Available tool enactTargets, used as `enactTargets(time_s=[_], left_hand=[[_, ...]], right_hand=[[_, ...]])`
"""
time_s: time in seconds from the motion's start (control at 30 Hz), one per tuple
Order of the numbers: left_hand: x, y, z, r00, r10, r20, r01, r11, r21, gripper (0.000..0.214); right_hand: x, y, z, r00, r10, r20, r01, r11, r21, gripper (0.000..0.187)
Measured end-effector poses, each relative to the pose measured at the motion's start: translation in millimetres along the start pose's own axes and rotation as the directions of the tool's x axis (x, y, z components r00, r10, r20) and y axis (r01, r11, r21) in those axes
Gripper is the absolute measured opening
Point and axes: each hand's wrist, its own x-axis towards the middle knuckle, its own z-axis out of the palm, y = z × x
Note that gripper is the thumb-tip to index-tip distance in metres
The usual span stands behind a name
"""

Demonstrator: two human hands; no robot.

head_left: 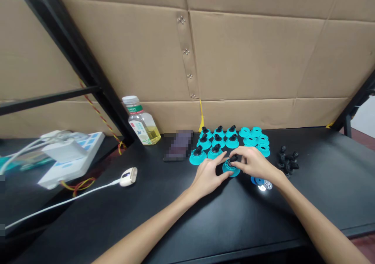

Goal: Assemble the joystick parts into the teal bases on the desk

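My left hand [206,174] steadies a turquoise flanged base [232,173] at its left side, thumb at the near rim and index finger beyond it. My right hand [252,160] pinches the black knob-like part [233,159] seated in the middle of that base; its fingers partly cover it. Behind my left hand stand several turquoise bases with black parts in them [218,140], set out in rows. Turquoise rings without black parts [263,150] lie beyond my right hand. Blue discs [259,181] and clear discs [267,184] lie below my right wrist.
Loose black parts [287,163] form a pile on the right of the black table [187,229]. A dark phone-like slab [178,145], a bottle of yellow liquid [142,125] and a white-cabled device [128,177] are on the left. Cardboard [249,61] walls the back.
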Motion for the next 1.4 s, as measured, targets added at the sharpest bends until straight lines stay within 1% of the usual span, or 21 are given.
enactTargets(time_s=[0.13,0.37,0.5,0.67,0.93,1.1,1.23,1.33,1.4], left_hand=[[0,3,-1.6,1.000,0.009,-0.001,-0.009,1.000,-0.013,0.065],[-2,5,-1.3,1.000,0.019,-0.014,-0.019,1.000,0.000,0.066],[-2,5,-1.2,1.000,0.008,-0.010,-0.008,1.000,0.006,0.068],[-1,6,-1.5,1.000,0.006,-0.007,-0.005,1.000,0.020,0.068],[-1,5,0.3,1.000,0.004,-0.003,-0.003,0.999,0.050,0.072],[-1,7,0.8,1.000,0.010,-0.006,-0.009,0.997,0.075,0.072],[-1,9,0.6,1.000,0.024,-0.010,-0.023,0.997,0.070,0.069],[-1,11,0.1,1.000,0.027,-0.007,-0.026,0.998,0.060,0.071],[-1,12,-0.3,1.000,0.023,0.000,-0.023,0.998,0.057,0.069]], right_hand=[[-1,-2,-1,1.000,-0.023,0.000,0.023,1.000,-0.003,0.015],[-2,-2,-1,1.000,0.008,0.017,-0.008,1.000,0.012,0.015],[-1,0,0,1.000,0.001,0.021,0.000,1.000,-0.012,0.018],[-3,1,2,1.000,-0.029,0.013,0.030,0.994,-0.104,0.019],[-6,1,6,0.999,-0.037,0.007,0.038,0.959,-0.281,0.021],[-5,1,8,0.998,-0.055,0.003,0.051,0.907,-0.419,0.025],[-5,-4,10,0.998,-0.059,0.006,0.053,0.844,-0.533,0.033],[-5,-7,12,0.998,-0.057,0.004,0.049,0.820,-0.570,0.040],[-4,-7,13,0.999,-0.044,0.014,0.044,0.817,-0.575,0.041]])
